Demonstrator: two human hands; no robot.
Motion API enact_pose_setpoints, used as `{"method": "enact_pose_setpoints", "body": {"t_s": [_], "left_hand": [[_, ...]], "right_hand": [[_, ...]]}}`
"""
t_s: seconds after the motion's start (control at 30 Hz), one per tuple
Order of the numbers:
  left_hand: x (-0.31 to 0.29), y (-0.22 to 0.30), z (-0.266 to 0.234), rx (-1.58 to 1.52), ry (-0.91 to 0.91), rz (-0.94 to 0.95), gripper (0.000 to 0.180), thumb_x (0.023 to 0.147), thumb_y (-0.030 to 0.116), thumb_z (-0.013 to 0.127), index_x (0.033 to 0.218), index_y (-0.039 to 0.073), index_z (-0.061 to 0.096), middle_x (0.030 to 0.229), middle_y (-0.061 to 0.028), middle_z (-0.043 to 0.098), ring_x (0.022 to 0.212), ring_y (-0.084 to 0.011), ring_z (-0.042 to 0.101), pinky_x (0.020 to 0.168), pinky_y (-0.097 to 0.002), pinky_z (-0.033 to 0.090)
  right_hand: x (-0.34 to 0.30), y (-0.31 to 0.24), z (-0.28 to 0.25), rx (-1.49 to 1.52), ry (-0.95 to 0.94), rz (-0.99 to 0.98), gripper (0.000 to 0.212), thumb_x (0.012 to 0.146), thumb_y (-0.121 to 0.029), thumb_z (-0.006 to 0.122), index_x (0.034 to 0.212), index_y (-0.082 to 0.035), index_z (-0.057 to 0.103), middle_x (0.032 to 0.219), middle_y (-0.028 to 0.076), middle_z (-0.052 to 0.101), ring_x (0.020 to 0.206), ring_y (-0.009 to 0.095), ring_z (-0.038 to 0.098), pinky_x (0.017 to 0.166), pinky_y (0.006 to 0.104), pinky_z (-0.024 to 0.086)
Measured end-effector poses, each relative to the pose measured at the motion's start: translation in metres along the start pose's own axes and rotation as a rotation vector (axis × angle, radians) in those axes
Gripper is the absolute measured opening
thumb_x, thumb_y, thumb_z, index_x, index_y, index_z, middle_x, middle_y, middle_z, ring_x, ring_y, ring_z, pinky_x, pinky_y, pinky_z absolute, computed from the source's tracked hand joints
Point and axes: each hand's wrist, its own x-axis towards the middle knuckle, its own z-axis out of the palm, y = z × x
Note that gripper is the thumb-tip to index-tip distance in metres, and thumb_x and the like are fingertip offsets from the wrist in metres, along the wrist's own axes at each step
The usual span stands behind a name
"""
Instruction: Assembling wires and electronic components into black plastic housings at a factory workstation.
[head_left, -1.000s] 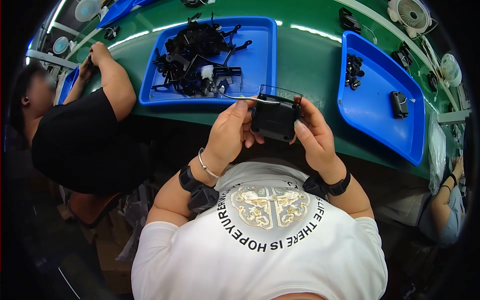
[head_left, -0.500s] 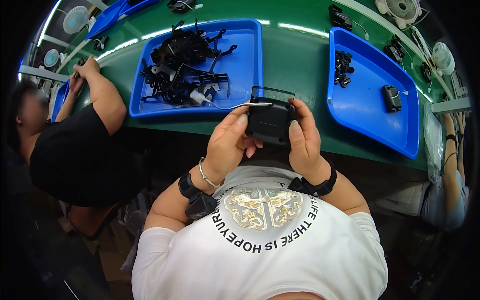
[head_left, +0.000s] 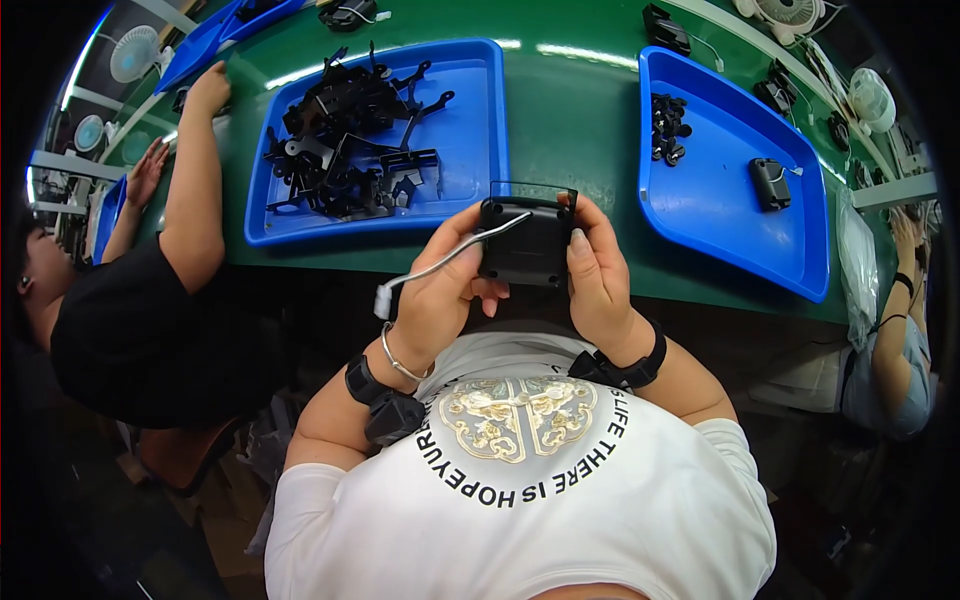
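Note:
Both my hands hold a small black box-shaped unit (head_left: pixel 523 238) in front of my chest, just off the near edge of the green table (head_left: pixel 570 110). My left hand (head_left: pixel 440 290) grips its left side, and a white cable with a white plug (head_left: pixel 425 272) runs out across that hand to the left. My right hand (head_left: pixel 598 275) clasps the right side, thumb lying on the unit's top face. A thin dark frame (head_left: pixel 533 190) sticks up from the unit's far edge.
A blue tray (head_left: pixel 470 130) heaped with several black plastic parts lies straight ahead. Another blue tray (head_left: pixel 720 210) at right holds a few black parts and one small black unit. A person in black leans on the table at left (head_left: pixel 190 180); another person's arm shows at far right (head_left: pixel 895 320). Small fans stand at the table's edges.
The unit has come closer to my chest and lower. The white cable now hangs out to the left past my left hand.

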Motion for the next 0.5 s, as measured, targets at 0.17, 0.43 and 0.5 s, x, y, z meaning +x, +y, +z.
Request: {"method": "enact_pose_setpoints", "body": {"t_s": [0.17, 0.43, 0.5], "left_hand": [[0.002, -0.003, -0.006, -0.032, 0.009, 0.001, 0.032, 0.095, 0.024, 0.044, 0.118, 0.002, 0.045, 0.08, -0.0024, 0.057, 0.053, -0.0046, 0.051, 0.047, -0.0163, 0.043], [-0.007, -0.017, -0.008, 0.257, 0.075, 0.144, 0.035, 0.096, 0.027, 0.042, 0.12, 0.002, 0.045, 0.076, -0.0012, 0.056, 0.052, -0.0036, 0.05, 0.047, -0.0155, 0.043], [-0.005, -0.014, -0.008, 0.303, 0.067, 0.165, 0.036, 0.096, 0.028, 0.041, 0.12, 0.002, 0.046, 0.076, -0.0011, 0.056, 0.052, -0.0033, 0.05, 0.047, -0.0155, 0.043]], "right_hand": [[-0.002, -0.003, 0.0, -0.083, -0.067, -0.026, 0.042, 0.097, -0.017, 0.035, 0.133, 0.005, 0.031, 0.125, 0.01, 0.046, 0.112, 0.014, 0.044, 0.097, 0.0263, 0.033], [-0.005, -0.006, 0.001, -0.102, -0.078, 0.039, 0.042, 0.097, -0.016, 0.035, 0.133, 0.005, 0.03, 0.126, 0.01, 0.046, 0.113, 0.014, 0.044, 0.097, 0.0261, 0.033], [-0.004, -0.003, 0.0, -0.091, -0.07, 0.035, 0.042, 0.097, -0.015, 0.035, 0.133, 0.006, 0.03, 0.126, 0.01, 0.046, 0.113, 0.014, 0.044, 0.097, 0.026, 0.033]]}}
